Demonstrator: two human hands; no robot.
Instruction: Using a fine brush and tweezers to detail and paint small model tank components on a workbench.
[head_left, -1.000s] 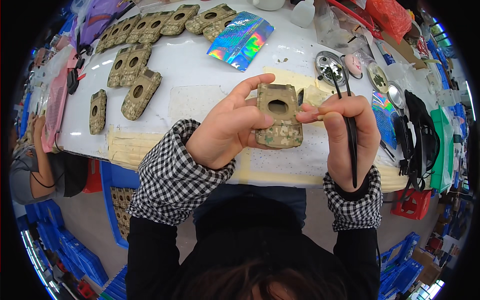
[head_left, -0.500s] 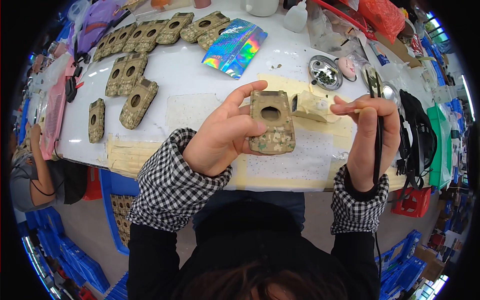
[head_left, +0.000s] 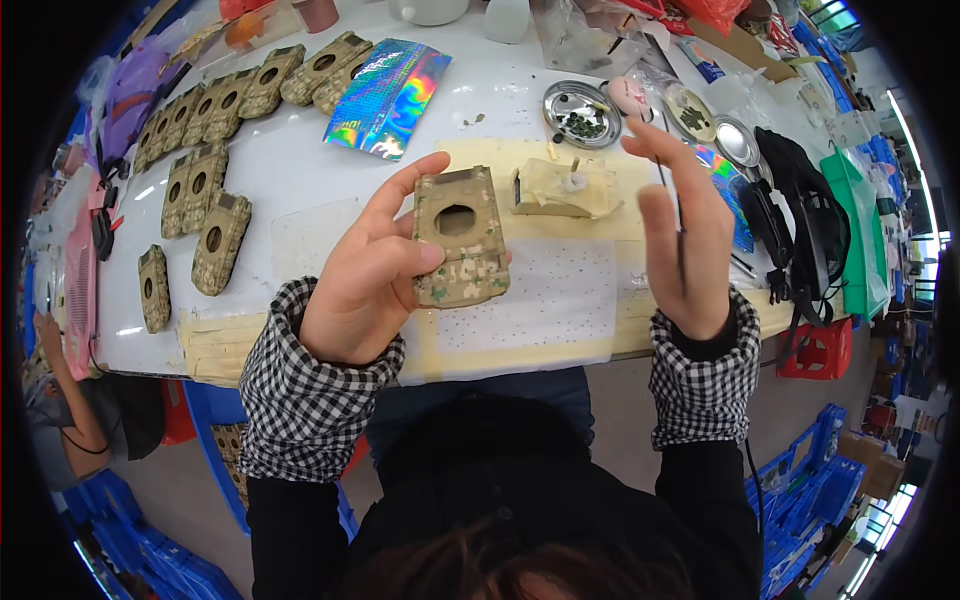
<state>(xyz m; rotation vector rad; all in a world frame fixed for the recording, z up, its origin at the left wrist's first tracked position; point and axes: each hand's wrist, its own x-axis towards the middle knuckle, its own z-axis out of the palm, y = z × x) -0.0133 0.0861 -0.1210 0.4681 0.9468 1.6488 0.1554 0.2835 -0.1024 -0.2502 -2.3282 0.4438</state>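
The left hand (head_left: 365,275) holds a flat camouflage piece (head_left: 460,238) with a round hole in it. The piece is up in the air, above the white table (head_left: 290,170). The thumb and fingers pinch it only along its left edge. I think that is a weak hold. If the hand tips or bumps something, the piece could slip and drop onto the pale dotted sheet (head_left: 545,300) below.

The right hand (head_left: 685,235) is half open with its fingers spread. A thin dark stick (head_left: 672,205) runs along the fingers. The hold on it looks loose, so it could slide out and fall off the table edge, which is close.

Just past the right hand sit small round metal dishes (head_left: 582,112) with tiny dark bits inside. A quick reach could knock a dish and spill the bits.

A lump of tan tape with a small white thing on it (head_left: 565,190) lies near the piece. A sleeve could catch on it and drag it.

More camouflage pieces (head_left: 205,195) lie in rows on the left, well apart from the hands. A shiny rainbow bag (head_left: 388,95) lies further back.
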